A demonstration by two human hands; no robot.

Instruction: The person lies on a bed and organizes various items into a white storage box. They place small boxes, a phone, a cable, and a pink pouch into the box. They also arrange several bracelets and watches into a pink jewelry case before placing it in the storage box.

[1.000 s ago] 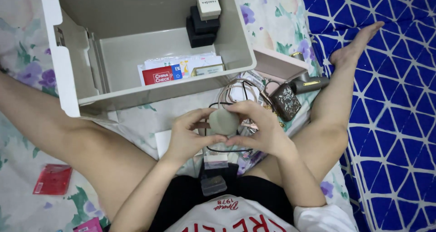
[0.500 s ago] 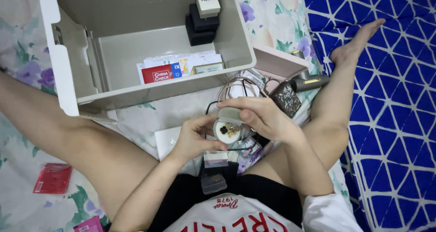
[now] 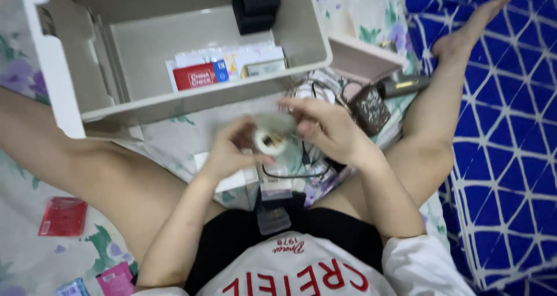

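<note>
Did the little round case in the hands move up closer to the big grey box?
Yes. The round case, open between both hands, sits nearer the grey box front wall than a second ago, though the camera moved too.

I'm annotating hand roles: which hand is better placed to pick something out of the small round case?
Probably right: the left hand cradles the open round case, while the right hand hovers beside its opening.

The small round case [image 3: 271, 135], held shut a second ago, has been opened and carried up closer to the grey bin [image 3: 191, 102]. Its lid is gripped by the right hand [image 3: 325, 131], its base by the left hand [image 3: 229, 151].
</note>
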